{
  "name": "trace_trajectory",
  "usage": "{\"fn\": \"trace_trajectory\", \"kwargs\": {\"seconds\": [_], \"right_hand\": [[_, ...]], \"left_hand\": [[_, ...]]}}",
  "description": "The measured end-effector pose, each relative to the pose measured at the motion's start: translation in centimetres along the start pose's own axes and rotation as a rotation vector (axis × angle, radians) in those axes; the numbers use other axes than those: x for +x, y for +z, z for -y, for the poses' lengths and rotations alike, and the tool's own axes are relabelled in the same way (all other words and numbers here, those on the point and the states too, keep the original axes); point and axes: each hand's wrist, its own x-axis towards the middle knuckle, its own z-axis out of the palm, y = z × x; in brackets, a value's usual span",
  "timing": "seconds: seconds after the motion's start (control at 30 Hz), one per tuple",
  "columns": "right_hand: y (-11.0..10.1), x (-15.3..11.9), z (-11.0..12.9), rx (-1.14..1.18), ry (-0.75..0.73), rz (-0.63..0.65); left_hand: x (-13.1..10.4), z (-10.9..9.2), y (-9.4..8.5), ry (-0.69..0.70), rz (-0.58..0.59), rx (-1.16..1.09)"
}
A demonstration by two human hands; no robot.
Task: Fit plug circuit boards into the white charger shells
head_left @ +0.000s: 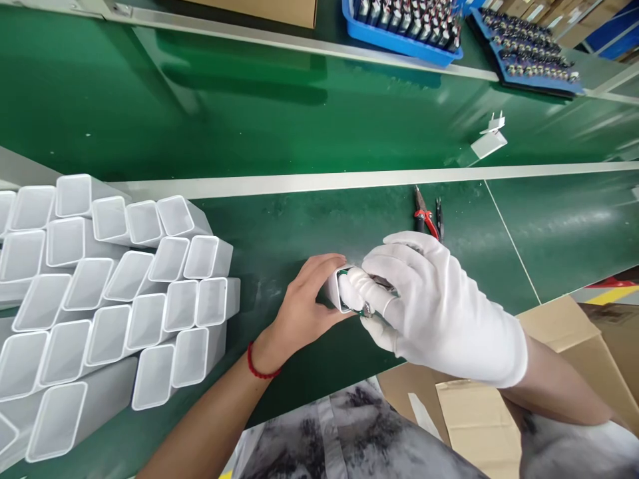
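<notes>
My bare left hand [299,299], with a red bracelet at the wrist, is closed around a small white plastic case [331,290]. The case's open end faces right. My right hand [434,303] wears a white glove, and its fingers are closed on a green circuit board [367,310] with metal parts. One gloved fingertip reaches into the mouth of the case, along with the near end of the board. Gloved fingers hide most of the board, so how deep it sits cannot be seen.
Several translucent white cases [114,332] lie stacked at left, open ends toward me. Red-handled pliers [424,216] and black tweezers [438,216] lie beyond my right hand. A white plug adapter [490,141], a blue bin [399,41] and a blue tray [534,73] are farther back; a cardboard box [479,419] stands lower right.
</notes>
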Motion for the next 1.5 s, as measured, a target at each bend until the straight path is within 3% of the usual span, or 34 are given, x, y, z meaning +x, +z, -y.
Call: {"fn": "trace_trajectory", "kwargs": {"seconds": [0.4, 0.87, 0.97, 1.1, 1.3, 1.5], "right_hand": [[-0.5, -0.2, 0.8, -0.026, 0.050, 0.057], [-0.3, 0.9, 1.4, -0.103, 0.006, 0.090], [-0.2, 0.8, 1.0, -0.010, 0.023, 0.033], [0.7, -1.2, 0.1, 0.138, 0.246, -0.032], [3.4, -2.8, -0.2, 0.648, 0.414, -0.146], [4.5, -1.9, -0.7, 0.520, 0.378, -0.060]], "left_hand": [[-0.1, -0.1, 0.0, 0.031, -0.005, 0.020], [0.2, -0.7, 0.1, 0.099, -0.029, 0.063], [0.0, -0.4, 0.2, 0.058, -0.081, 0.089], [-0.2, -0.1, 0.4, -0.054, -0.085, 0.060], [0.0, -0.4, 0.5, -0.087, -0.017, 0.029], [-0.2, 0.0, 1.2, -0.169, 0.073, 0.180]]}}
